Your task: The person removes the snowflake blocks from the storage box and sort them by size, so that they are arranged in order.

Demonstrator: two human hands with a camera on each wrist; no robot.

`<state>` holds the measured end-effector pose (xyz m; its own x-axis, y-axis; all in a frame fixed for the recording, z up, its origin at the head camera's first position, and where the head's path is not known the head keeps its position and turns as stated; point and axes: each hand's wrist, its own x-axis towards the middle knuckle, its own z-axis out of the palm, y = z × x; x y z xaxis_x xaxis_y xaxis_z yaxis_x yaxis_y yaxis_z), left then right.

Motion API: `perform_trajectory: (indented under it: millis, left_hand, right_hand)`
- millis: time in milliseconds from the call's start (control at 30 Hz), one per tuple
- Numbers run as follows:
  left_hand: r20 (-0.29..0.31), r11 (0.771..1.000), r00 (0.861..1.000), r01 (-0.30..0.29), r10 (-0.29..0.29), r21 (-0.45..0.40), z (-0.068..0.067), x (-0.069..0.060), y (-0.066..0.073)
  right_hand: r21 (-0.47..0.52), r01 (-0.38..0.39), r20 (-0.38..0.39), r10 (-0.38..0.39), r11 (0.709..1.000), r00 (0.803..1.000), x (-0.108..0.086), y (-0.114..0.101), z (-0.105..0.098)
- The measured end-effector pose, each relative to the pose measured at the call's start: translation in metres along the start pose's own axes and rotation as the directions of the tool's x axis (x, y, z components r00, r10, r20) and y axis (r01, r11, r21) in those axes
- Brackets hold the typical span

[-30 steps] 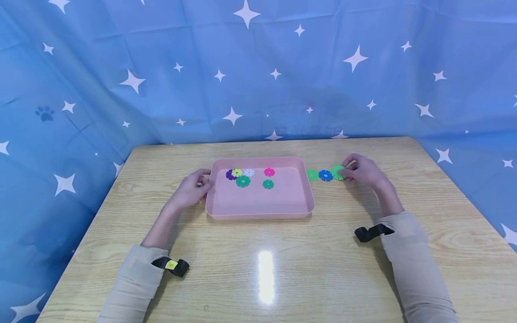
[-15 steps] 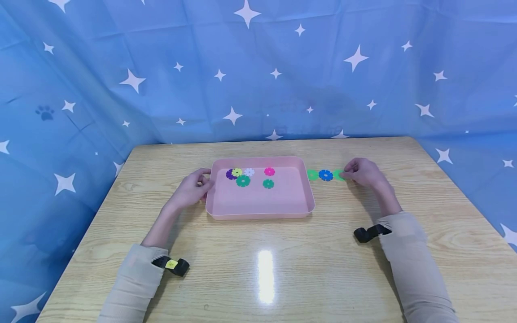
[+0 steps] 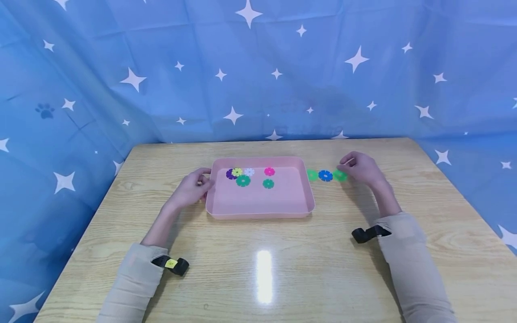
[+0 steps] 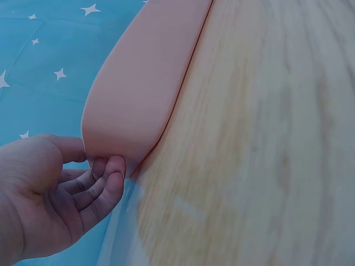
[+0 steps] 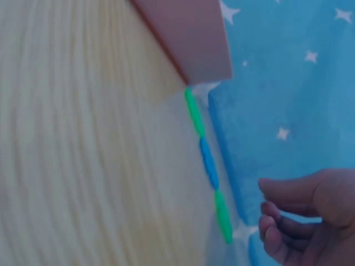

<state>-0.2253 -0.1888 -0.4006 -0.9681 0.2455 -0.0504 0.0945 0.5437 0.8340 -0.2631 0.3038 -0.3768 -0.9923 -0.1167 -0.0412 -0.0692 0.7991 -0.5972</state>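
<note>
Your left hand (image 3: pixel 191 187) pinches the mid-frame pink tray (image 3: pixel 260 202) and your right hand (image 3: pixel 362 168), loosely curled, holds nothing: take the rightmost green disc (image 3: pixel 340 176) (probably light, stiff) by its rim.

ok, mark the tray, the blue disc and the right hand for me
Tray (image 3: pixel 260 200): head view, bare floor toward the near side.
Blue disc (image 3: pixel 325 175): head view, middle of its face.
Right hand (image 3: pixel 362 168): head view, back of the hand.

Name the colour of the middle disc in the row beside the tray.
The middle disc is blue, clearest in the head view.
</note>
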Motion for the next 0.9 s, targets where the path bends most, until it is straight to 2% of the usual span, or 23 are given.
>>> perform_trajectory:
  millis: [200,567,733,900]
  left_hand:
    - [0.014,1.000,1.000,0.000,0.000,-0.001,0.000,0.002,-0.001]
    - [0.007,1.000,1.000,0.007,-0.007,0.005,0.000,0.002,-0.001]
    - [-0.001,1.000,1.000,0.006,-0.006,0.004,-0.001,0.002,-0.001]
    - [-0.004,1.000,1.000,0.006,-0.006,0.002,-0.001,0.001,-0.002]
  right_hand:
    - [0.048,0.088,-0.030,-0.086,0.995,0.996,0.002,-0.021,0.009]
    - [0.130,0.238,0.001,-0.240,0.963,0.971,0.005,-0.084,0.039]
    - [0.174,0.266,0.037,-0.276,0.948,0.960,0.006,-0.108,0.059]
    - [0.216,0.318,0.092,-0.344,0.923,0.935,0.007,-0.130,0.080]
